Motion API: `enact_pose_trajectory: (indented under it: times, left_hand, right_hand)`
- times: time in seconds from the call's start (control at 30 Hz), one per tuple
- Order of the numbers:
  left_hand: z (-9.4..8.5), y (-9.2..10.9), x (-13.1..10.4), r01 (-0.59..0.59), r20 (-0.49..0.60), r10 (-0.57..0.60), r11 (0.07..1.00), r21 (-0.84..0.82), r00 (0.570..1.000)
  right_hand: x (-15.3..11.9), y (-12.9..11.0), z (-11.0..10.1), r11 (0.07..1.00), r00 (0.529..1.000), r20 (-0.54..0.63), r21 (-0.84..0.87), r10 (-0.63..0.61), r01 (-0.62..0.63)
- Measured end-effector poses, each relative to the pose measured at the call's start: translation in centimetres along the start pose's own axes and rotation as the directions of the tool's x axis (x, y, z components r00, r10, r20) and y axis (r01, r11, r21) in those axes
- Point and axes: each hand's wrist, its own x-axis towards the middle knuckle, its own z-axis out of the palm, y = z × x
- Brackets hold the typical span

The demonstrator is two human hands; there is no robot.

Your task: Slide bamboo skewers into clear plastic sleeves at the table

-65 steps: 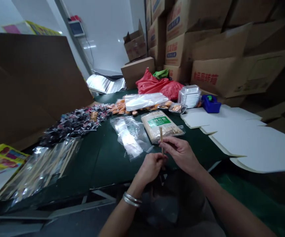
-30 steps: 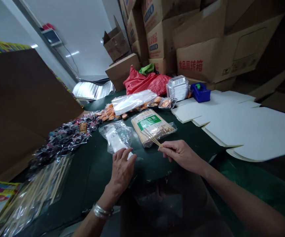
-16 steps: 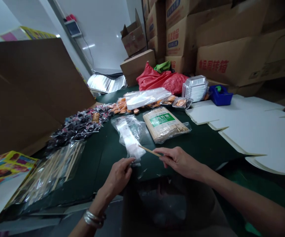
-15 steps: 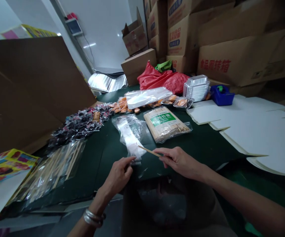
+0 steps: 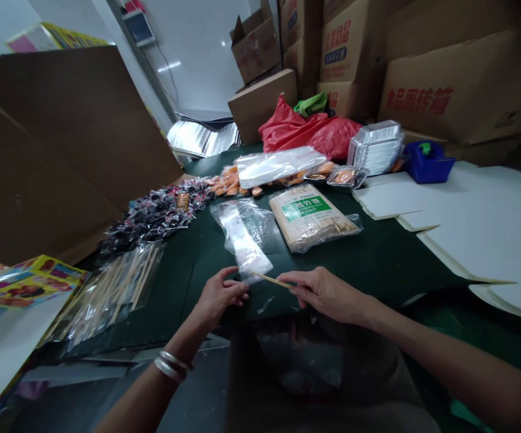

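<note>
Skewers (image 5: 270,279) swung crosswise | tips left, toward pouch (image 5: 247,248) | right grip (image 5: 326,294) pinches them | left grip (image 5: 219,294) unclear

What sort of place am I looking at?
Probably a packing room: stacked cardboard boxes rise at the far side, and a dark green table bears a bag of sticks and a pile of wrapped packets.
</note>
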Motion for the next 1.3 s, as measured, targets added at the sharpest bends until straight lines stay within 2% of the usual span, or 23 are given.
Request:
enact_pose_trajectory:
  times: [0.07, 0.17, 0.4, 0.5, 0.57, 0.63, 0.7, 0.8, 0.9, 1.03, 1.1, 1.17, 1.23, 1.3]
  left_hand:
    - [-0.2, 0.4, -0.3, 0.064, 0.02, -0.064, 0.998, -0.002, 0.998]
    - [-0.4, 0.7, -0.6, 0.097, 0.045, -0.097, 0.995, 0.004, 0.994]
    - [-0.7, 0.8, -0.2, 0.086, 0.059, -0.089, 0.995, 0.041, 0.994]
    - [-0.9, 1.1, 0.5, -0.002, 0.055, -0.012, 0.971, 0.241, 0.998]
    - [-1.0, 1.3, 0.7, -0.126, 0.065, 0.109, 0.894, 0.43, 0.992]
    - [-1.0, 1.4, 0.7, -0.196, 0.085, 0.178, 0.829, 0.524, 0.98]
    - [-0.7, 1.4, 0.6, -0.147, 0.079, 0.124, 0.864, 0.481, 0.989]
    - [-0.4, 1.2, 0.4, -0.028, 0.065, 0.007, 0.946, 0.322, 0.998]
    - [-0.7, 1.0, 0.5, 0.031, 0.089, -0.055, 0.969, 0.245, 0.995]
    - [-1.9, 1.2, 0.8, 0.137, 0.189, -0.172, 0.973, 0.185, 0.967]
    - [-2.3, 1.4, 0.7, 0.188, 0.203, -0.218, 0.969, 0.158, 0.955]
    - [-2.5, 1.6, 0.7, 0.214, 0.206, -0.237, 0.968, 0.13, 0.949]
    - [-2.6, 1.7, 0.5, 0.212, 0.217, -0.232, 0.971, 0.113, 0.948]
    - [-2.6, 1.8, 0.3, 0.208, 0.219, -0.228, 0.972, 0.111, 0.949]
  right_hand:
    - [0.5, 0.0, 0.0, 0.999, 0.998, 0.054, -0.032, -0.016, 0.017]
    - [1.5, -0.1, 0.2, 0.992, 0.994, 0.105, -0.124, -0.026, 0.039]
    - [2.3, 0.0, 0.6, 0.966, 0.996, 0.09, -0.257, -0.014, 0.037]
    - [2.4, 0.3, 0.9, 0.959, 0.997, 0.079, -0.279, -0.02, 0.041]
    - [2.5, 0.6, 1.1, 0.957, 0.997, 0.075, -0.287, -0.022, 0.042]
    - [2.6, 0.8, 1.1, 0.954, 0.997, 0.074, -0.294, -0.029, 0.049]
    - [2.8, 0.8, 1.1, 0.951, 0.997, 0.073, -0.306, -0.031, 0.052]
    - [3.0, 0.5, 1.0, 0.945, 0.997, 0.07, -0.326, -0.007, 0.03]
    - [2.9, 0.3, 0.8, 0.954, 0.997, 0.071, -0.299, -0.009, 0.03]
    - [1.9, 0.5, 0.1, 0.986, 0.987, 0.143, -0.138, -0.068, 0.088]
    - [1.4, 0.8, -0.6, 0.994, 0.977, 0.19, -0.037, -0.096, 0.104]
    - [1.5, 0.8, -1.3, 0.997, 0.989, 0.126, -0.018, -0.078, 0.081]
    - [2.5, 0.4, -1.6, 0.987, 1.0, -0.018, -0.162, 0.019, -0.021]
    - [4.3, -0.2, -1.3, 0.919, 0.983, -0.127, -0.355, 0.134, -0.171]
